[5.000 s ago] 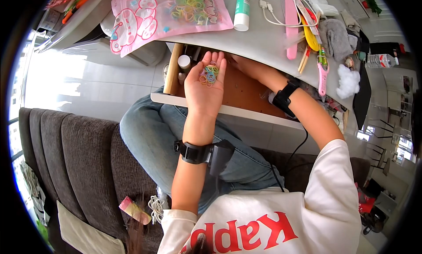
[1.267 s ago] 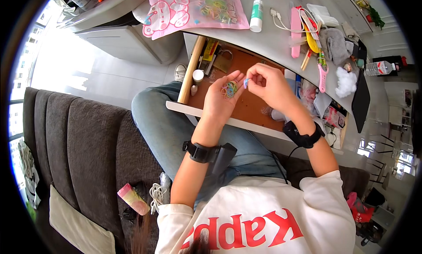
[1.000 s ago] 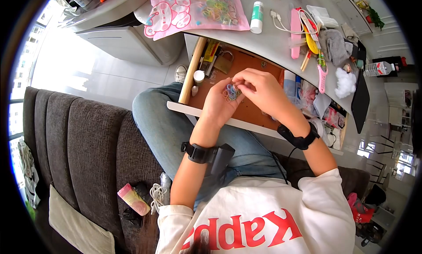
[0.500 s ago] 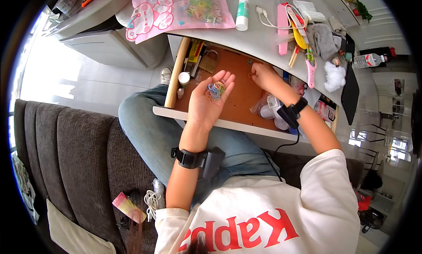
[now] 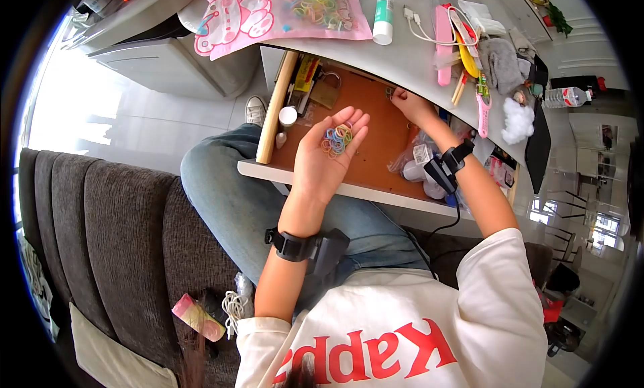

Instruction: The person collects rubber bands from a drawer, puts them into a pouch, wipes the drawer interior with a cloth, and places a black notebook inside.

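Note:
Palm up above the open drawer (image 5: pixel 376 199), my left hand (image 5: pixel 325 153) carries a small heap of colourful rubber bands (image 5: pixel 337 139), its fingers loosely cupped. My right hand (image 5: pixel 411 106) reaches into the back of the drawer, close under the table edge. Its fingers are pressed together near a small bit of rubber bands (image 5: pixel 389 92) on the drawer bottom; whatever they pinch is too small to make out. A padlock (image 5: pixel 326 92) and a white-capped bottle (image 5: pixel 288 116) lie in the drawer's left part.
On the table (image 5: pixel 402 62) are a pink bag of rubber bands (image 5: pixel 295 15), a glue stick (image 5: pixel 383 19), a white cable (image 5: pixel 419 32), pink scissors (image 5: pixel 483 109) and white fluff (image 5: pixel 517 121). Plastic-wrapped things (image 5: pixel 416 170) fill the drawer's right part. A sofa (image 5: pixel 127 247) stands behind.
My right hand has left the bands over my left palm and moved to the drawer's back. My left hand still holds its heap, its palm now uncovered. The view has shifted a little.

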Demonstrator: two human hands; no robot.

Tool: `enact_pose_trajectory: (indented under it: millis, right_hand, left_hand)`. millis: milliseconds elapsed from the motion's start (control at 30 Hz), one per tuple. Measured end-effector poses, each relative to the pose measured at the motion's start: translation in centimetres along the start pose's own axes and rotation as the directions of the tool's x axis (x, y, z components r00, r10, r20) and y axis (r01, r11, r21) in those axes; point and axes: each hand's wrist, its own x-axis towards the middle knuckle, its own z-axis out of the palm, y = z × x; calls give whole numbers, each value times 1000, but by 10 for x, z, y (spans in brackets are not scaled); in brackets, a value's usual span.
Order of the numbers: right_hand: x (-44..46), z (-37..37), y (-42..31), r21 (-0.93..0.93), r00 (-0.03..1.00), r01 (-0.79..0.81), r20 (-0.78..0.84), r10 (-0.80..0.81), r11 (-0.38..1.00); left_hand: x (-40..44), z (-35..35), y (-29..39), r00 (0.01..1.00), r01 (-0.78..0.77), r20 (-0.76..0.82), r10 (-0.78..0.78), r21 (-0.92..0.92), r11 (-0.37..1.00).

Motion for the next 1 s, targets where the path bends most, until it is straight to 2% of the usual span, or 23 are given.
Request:
enact_pose_trajectory:
  millis: [33,133,233,333,433,533,667,767,833,933,1000]
  right_hand:
    - [-1,4,1,37,999,26,-22,-25,999]
    - [-5,2,-14,-188,973,156,-141,-184,970]
    - [-5,-1,-26,-336,874,373,-186,-449,865]
    - [-2,7,-18,-356,841,390,-238,-486,849]
    - [-8,4,-22,-389,867,341,-223,-446,856]
    - [-11,2,-24,-313,919,316,-133,-371,895]
    - [-3,20,-14,-139,936,287,-171,-309,948]
    - [1,18,-23,-127,943,277,-153,-295,952]
    - [3,15,-32,-159,968,209,-104,-227,965]
    - [5,21,-25,-154,935,274,-190,-300,949]
    - [7,21,-23,-138,947,255,-165,-276,957]
  left_hand:
    - [0,0,-1,1000,1,2,-1,-4,1000]
    - [2,0,-2,1000,-14,4,14,8,1000]
    - [0,1,-1,1000,-23,7,23,28,999]
    - [-1,2,-1,1000,-25,10,25,46,999]
    - [-1,1,-1,999,-32,21,31,66,997]
    - [-2,3,-1,999,-39,10,38,72,997]
    - [-2,2,-1,999,-45,20,43,76,996]
    - [-3,2,-1,999,-44,23,42,77,996]
    - [-2,1,-2,999,-44,25,42,75,996]
    - [-2,1,-2,999,-45,25,44,81,996]
    - [-2,-1,-1,999,-37,40,34,70,997]
